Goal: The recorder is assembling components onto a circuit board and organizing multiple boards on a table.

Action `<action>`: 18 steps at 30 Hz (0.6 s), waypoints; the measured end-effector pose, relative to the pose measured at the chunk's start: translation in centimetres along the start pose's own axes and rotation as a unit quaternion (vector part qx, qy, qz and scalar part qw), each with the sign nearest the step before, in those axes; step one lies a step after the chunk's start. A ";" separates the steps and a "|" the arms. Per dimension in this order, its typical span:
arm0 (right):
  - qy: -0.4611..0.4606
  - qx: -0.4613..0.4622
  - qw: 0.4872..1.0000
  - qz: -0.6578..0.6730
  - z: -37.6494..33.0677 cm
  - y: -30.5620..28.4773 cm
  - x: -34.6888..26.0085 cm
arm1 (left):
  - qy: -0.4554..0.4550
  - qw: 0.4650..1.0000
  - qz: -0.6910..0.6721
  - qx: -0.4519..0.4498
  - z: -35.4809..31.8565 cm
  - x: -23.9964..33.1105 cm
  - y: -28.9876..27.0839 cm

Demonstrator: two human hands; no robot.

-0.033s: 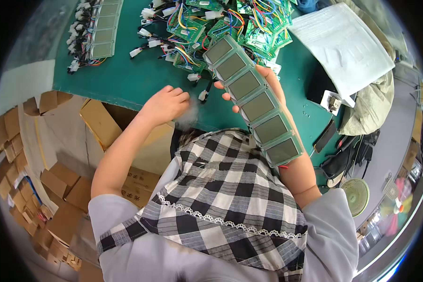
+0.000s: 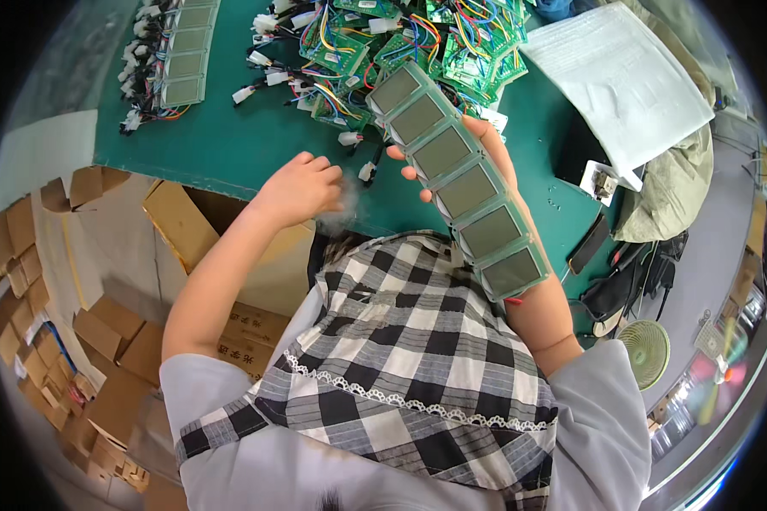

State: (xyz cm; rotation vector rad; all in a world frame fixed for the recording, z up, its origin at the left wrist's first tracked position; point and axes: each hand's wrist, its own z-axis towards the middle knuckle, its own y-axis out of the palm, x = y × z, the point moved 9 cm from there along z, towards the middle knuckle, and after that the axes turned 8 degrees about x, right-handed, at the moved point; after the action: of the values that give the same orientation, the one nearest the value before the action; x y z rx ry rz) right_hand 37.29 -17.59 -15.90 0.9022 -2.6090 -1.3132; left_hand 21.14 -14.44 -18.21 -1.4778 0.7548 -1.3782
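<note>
My right hand (image 2: 494,145) grips a long green-edged panel of several grey LCD screens (image 2: 469,190), tilted across the front of my apron. The thumb lies along the panel's right edge and fingertips show at its left edge. My left hand (image 2: 302,187) hangs over the near edge of the table with its fingers curled in. A blurred, whitish, see-through patch (image 2: 339,213) shows by its fingertips; what it is I cannot make out. Beyond the hands lies a heap of green circuit boards (image 2: 337,53) with coloured wires and white plugs.
Another row of LCD panels (image 2: 185,64) with plugs lies at the green table's (image 2: 230,157) far left. On the right are a white foam sheet (image 2: 618,85), a dark phone (image 2: 587,244) and a small fan (image 2: 643,353). An open cardboard box (image 2: 179,223) stands below the near edge.
Both hands and the panel stay in place. Only the coloured fan blades at the far right look different, and the view has shifted very slightly.
</note>
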 end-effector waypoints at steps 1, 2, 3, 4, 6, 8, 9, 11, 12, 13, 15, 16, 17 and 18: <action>0.002 0.005 1.000 -0.001 0.0 -0.1 0.3 | 0.005 1.000 -0.010 -0.017 0.7 0.6 0.1; 0.004 0.004 1.000 0.006 0.2 0.0 0.3 | 0.020 0.998 -0.043 0.033 2.5 2.2 -2.1; 0.006 0.003 1.000 0.014 0.5 0.2 0.4 | 0.035 0.993 -0.077 0.083 4.5 4.5 -4.7; 0.005 0.004 1.000 0.015 0.6 0.3 0.7 | 0.058 0.967 -0.156 0.195 6.1 6.9 -7.9; -0.004 0.064 0.998 -0.020 0.7 -0.1 0.8 | 0.103 0.947 -0.235 0.195 9.1 10.8 -9.7; -0.026 0.046 0.997 -0.049 0.8 0.6 0.8 | 0.111 0.953 -0.223 0.174 10.7 11.7 -8.8; -0.036 0.060 0.996 -0.060 0.9 0.6 0.7 | 0.111 0.953 -0.223 0.175 10.9 11.7 -8.7; -0.038 0.077 0.994 -0.073 0.8 0.5 0.7 | 0.118 0.956 -0.224 0.150 11.2 11.8 -8.2; -0.039 0.078 0.993 -0.073 0.8 0.4 0.7 | 0.119 0.956 -0.224 0.149 11.2 11.8 -8.2; -0.034 0.082 0.993 -0.071 0.8 0.2 0.8 | 0.122 0.955 -0.227 0.145 11.2 11.8 -8.1; -0.030 0.086 0.993 -0.069 1.0 -0.1 0.8 | 0.125 0.955 -0.229 0.140 11.2 11.8 -8.0; -0.029 0.085 0.993 -0.074 1.0 -0.2 0.8 | 0.116 0.956 -0.226 0.144 11.2 11.5 -8.0; -0.028 0.085 0.993 -0.078 1.1 -0.2 0.8 | 0.107 0.957 -0.223 0.148 11.2 11.3 -8.0; -0.028 0.086 0.993 -0.076 0.8 0.1 1.0 | 0.108 0.957 -0.224 0.146 10.9 11.2 -8.1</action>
State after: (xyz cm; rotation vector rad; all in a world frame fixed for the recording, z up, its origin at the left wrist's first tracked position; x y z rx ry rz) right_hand 36.19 -17.47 -16.53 1.1268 -2.7791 -1.1750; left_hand 32.42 -19.18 -5.56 -1.3200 0.3274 -1.9276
